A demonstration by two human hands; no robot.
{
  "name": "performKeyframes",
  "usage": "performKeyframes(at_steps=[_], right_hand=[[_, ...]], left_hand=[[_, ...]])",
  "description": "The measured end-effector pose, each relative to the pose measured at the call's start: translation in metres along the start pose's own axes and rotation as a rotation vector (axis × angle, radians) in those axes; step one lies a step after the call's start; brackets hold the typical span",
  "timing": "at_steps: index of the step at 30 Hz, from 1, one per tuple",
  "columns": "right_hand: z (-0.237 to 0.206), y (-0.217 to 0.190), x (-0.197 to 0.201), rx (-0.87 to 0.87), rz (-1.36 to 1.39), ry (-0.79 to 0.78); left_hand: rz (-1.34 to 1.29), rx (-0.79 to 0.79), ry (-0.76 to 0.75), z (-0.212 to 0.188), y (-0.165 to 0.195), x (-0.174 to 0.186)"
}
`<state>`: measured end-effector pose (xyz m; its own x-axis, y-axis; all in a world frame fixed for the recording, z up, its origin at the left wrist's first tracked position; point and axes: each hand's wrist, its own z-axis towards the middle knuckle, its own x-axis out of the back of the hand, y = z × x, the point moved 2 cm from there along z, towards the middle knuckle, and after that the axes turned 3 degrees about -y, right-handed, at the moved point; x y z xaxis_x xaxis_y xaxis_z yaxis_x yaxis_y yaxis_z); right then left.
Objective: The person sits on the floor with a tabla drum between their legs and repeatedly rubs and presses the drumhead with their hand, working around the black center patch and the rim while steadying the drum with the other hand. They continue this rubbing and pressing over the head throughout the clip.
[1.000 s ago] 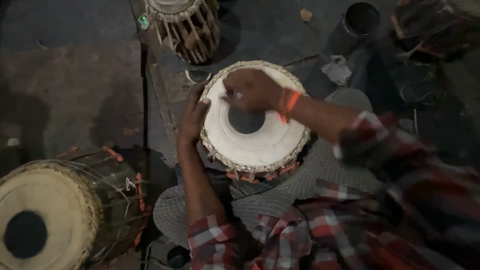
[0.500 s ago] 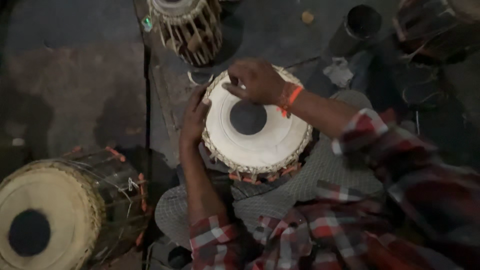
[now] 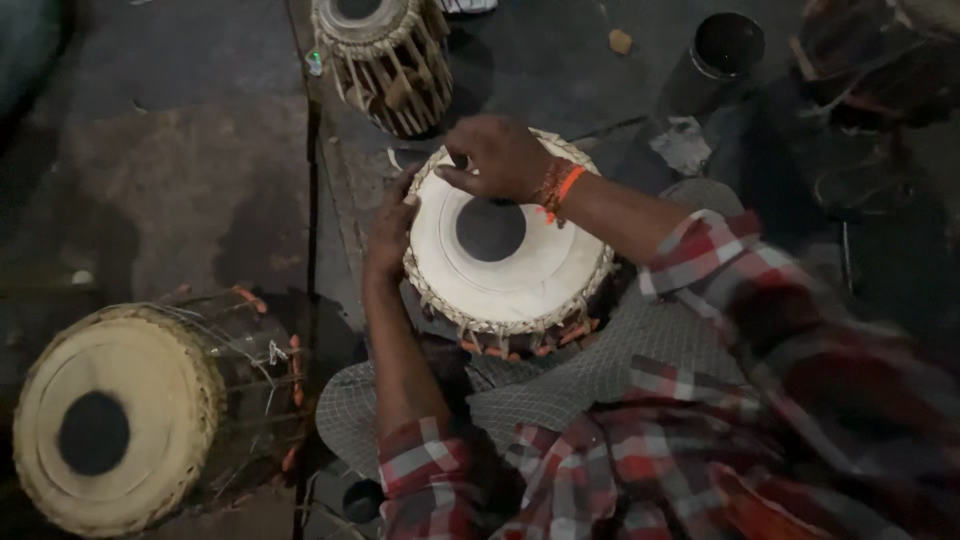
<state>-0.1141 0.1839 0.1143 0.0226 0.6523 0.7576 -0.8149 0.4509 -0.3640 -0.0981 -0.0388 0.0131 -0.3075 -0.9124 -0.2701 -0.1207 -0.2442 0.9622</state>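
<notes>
**Your two hands on a small drum held in your lap**

You are looking straight down at a small hand drum resting against your lap, on the grey checked cloth that covers your legs. The drum has a pale skin with a round black patch in the middle and a woven rim, with orange and tan straps showing along its near edge.

Your left hand cups the left side of the drum's rim, fingers curled together against the edge. Your right hand lies over the far edge of the skin, fingers bent and drawn close, the tips pressed at the rim; whether they pinch something small there cannot be told. An orange thread band circles your right wrist. Both sleeves are red and white plaid.

On the dark floor to your lower left lies a larger drum on its side, its tan skin with a black centre facing up towards you. Beyond your drum, at the top, stands a second laced drum with wooden pegs under its straps. To the upper right stands a dark cylindrical cup, and near it lies a crumpled scrap of pale paper.
</notes>
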Motion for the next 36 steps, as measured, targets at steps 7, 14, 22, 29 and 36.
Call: performKeyframes(at_steps=[7, 14, 22, 29, 36], right_hand=[[-0.067, -0.085, -0.030, 0.279, 0.203, -0.187], [-0.002, -0.003, 0.000, 0.042, 0.001, -0.013], [-0.055, -0.080, -0.021, 0.303, 0.230, -0.155], [0.002, 0.002, 0.001, 0.121, 0.038, 0.002], [-0.047, -0.070, -0.016, 0.368, 0.210, -0.110]], left_hand=[[0.338, -0.151, 0.008, 0.003, 0.006, 0.003], [0.234, -0.138, -0.008, -0.005, 0.011, -0.003], [0.182, -0.111, 0.032, -0.004, 0.008, -0.002], [0.157, -0.044, 0.063, -0.009, 0.009, -0.006], [0.205, -0.096, 0.020, -0.010, 0.011, -0.007]])
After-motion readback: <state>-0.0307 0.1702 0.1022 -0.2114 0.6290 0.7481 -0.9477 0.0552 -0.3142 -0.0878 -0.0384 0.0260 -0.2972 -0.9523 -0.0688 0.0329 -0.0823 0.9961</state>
